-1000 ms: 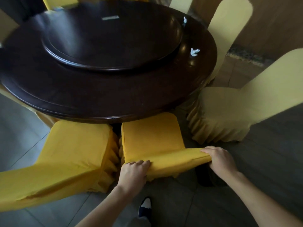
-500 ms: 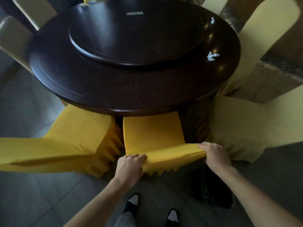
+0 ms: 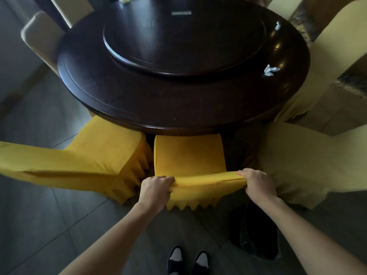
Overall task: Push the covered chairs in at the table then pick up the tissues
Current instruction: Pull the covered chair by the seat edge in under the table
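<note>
Hands grip: left hand (image 3: pixel 156 188) and right hand (image 3: pixel 258 185) clamp the backrest of a yellow fabric-covered chair (image 3: pixel 189 155), its seat partly under the dark round wooden table (image 3: pixel 119 92). Crumpled white tissues (image 3: pixel 270 70) await on the tabletop; pushing looks nearly finished.

place: banquet dining room
signs: round table (image 3: pixel 123 100) with turntable (image 3: pixel 184 38), cloth-covered chairs (image 3: pixel 188 153) all around
</note>
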